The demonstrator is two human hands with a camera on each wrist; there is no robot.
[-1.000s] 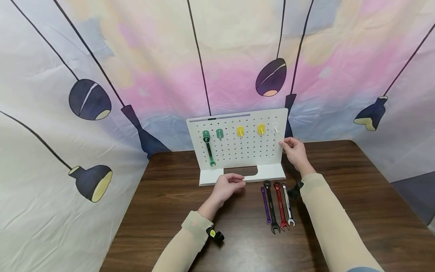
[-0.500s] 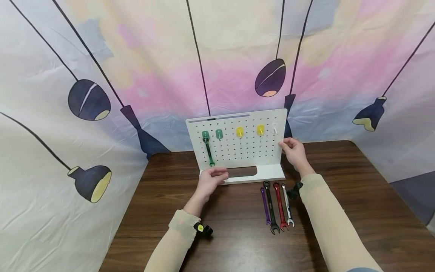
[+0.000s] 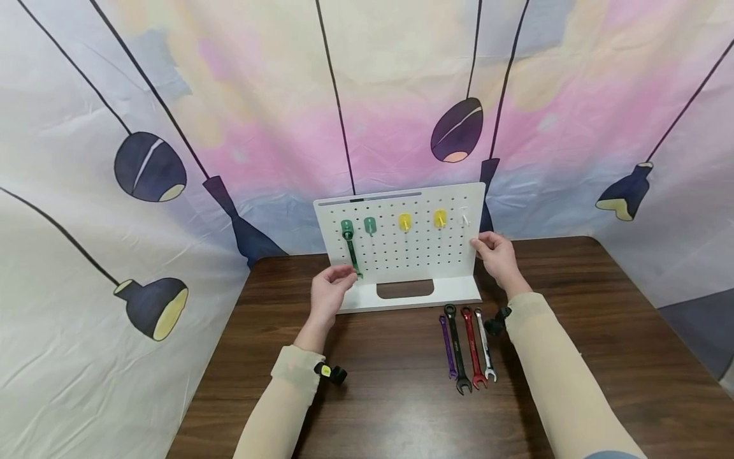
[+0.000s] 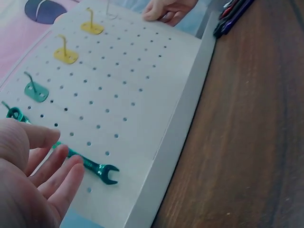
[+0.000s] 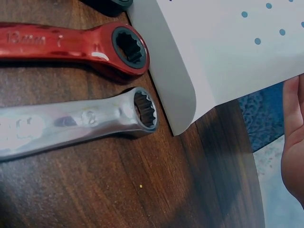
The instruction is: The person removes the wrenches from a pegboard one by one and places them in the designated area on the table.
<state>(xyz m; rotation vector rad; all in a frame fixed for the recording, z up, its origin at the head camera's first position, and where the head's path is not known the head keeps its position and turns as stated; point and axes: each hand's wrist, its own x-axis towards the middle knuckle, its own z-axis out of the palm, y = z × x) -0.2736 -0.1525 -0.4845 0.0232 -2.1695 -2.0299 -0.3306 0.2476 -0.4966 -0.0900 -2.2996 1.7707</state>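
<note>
A white pegboard stand (image 3: 421, 245) stands on the table. A green combination wrench (image 4: 97, 170) hangs by its ring end from the leftmost green hook (image 3: 346, 225). My left hand (image 3: 328, 292) is in front of the wrench's lower part; in the left wrist view its loosely bent fingers (image 4: 66, 183) cover part of the shaft, and I see no grip on it. My right hand (image 3: 497, 260) pinches the board's right edge between thumb and fingers. Purple (image 3: 448, 347), black (image 3: 457, 350), red (image 5: 71, 42) and silver (image 5: 80, 123) wrenches lie side by side before the board.
Along the board sit another green hook (image 3: 370, 225), two yellow hooks (image 3: 405, 222) and a clear hook (image 3: 464, 217). The board's base has a slot cut-out. A patterned cloth (image 3: 378, 95) hangs behind the wooden table (image 3: 395, 395).
My left hand has moved left and slightly up, from before the base's cut-out to the hanging green wrench. My right hand stays at the board's edge.
</note>
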